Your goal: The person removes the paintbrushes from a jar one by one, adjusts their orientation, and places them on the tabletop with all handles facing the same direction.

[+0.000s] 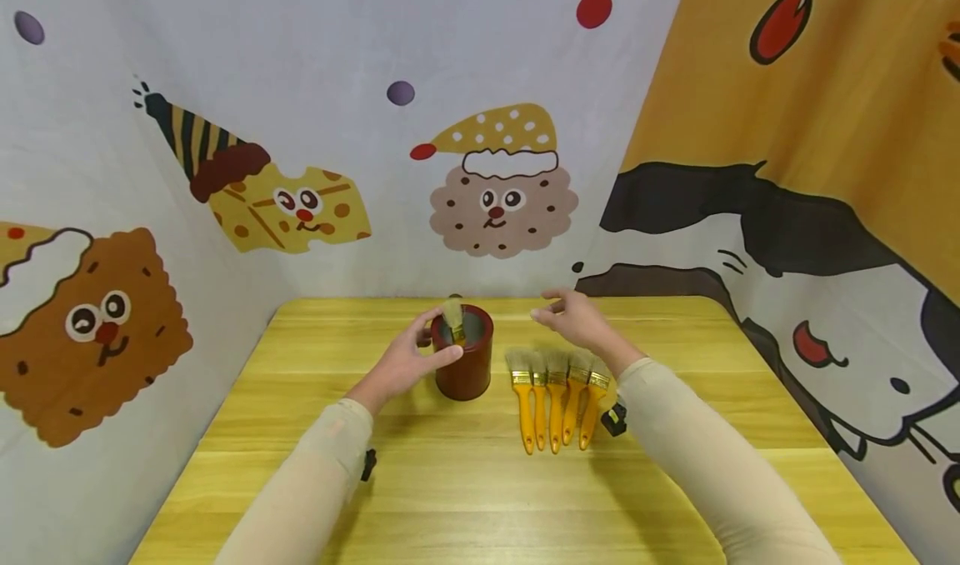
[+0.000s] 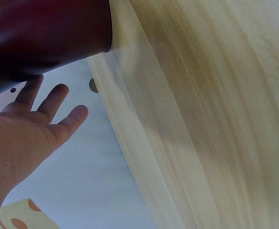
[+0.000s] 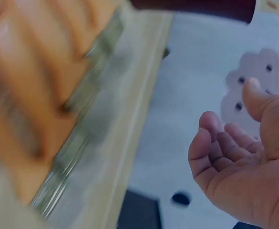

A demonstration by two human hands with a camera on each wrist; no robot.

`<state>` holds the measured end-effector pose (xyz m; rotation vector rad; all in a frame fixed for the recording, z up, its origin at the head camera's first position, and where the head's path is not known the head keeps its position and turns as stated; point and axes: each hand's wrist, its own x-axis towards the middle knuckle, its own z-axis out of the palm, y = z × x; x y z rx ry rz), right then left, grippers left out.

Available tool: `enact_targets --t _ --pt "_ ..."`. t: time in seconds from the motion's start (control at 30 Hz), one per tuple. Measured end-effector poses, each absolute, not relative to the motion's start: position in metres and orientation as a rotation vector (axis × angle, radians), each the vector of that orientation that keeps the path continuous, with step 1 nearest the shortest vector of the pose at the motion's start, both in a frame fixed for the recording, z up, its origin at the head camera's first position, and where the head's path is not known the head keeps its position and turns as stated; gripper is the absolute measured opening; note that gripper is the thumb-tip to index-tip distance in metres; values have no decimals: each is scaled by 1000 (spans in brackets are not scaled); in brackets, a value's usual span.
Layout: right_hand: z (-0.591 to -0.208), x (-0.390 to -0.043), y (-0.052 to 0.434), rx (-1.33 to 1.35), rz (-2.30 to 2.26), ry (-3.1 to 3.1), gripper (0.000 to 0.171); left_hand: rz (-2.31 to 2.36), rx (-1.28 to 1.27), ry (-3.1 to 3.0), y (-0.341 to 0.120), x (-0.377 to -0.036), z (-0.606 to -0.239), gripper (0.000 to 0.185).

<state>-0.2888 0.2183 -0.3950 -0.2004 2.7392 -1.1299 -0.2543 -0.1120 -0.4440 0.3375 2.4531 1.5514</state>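
Sleeves (image 1: 315,473) fill the near edge of our head view, both forearms running up from 6 o'clock across the wooden table (image 1: 420,498). Our left hand (image 1: 405,363) sits at the 9 o'clock side of the red cup (image 1: 467,363), thumb and fingers spread along its wall, probably to steady it; from the left wrist view the fingers (image 2: 58,102) look straight and apart beside the dark red wall (image 2: 48,33), so we judge it a loose touch, not a grip. One brush (image 1: 453,322) stands in the cup, bristles up, leaning toward the rim on the left hand's side. Whether the thumb also touches that brush we cannot tell. Our right hand (image 1: 573,319) hovers at about 2 o'clock from the cup, well above the table, holding nothing; the right wrist view shows its fingers (image 3: 211,152) loosely curled over an empty palm. Five more brushes (image 1: 557,398) lie side by side at 3 o'clock of the cup, yellow handles toward us and bristles away, a tidy row that keeps each easy to pick out. Much is hard to read: the right wrist view is badly blurred, the orange handles only a smear, and the cup is cut off at its top edge. Small black objects by each sleeve are too small to name.
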Motion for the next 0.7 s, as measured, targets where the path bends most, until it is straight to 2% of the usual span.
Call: enact_targets --t 0.17,0.4,0.7 --pt "-385 -296 179 -366 -1134 2734 68 1561 349 2460 -112 -253 -443 77" --pt "-384 -303 146 -415 -1093 2711 79 1567 348 2447 -111 -256 -446 73" --pt "-386 -306 123 -422 -1055 2714 74 1579 351 2463 -112 -258 -448 71"
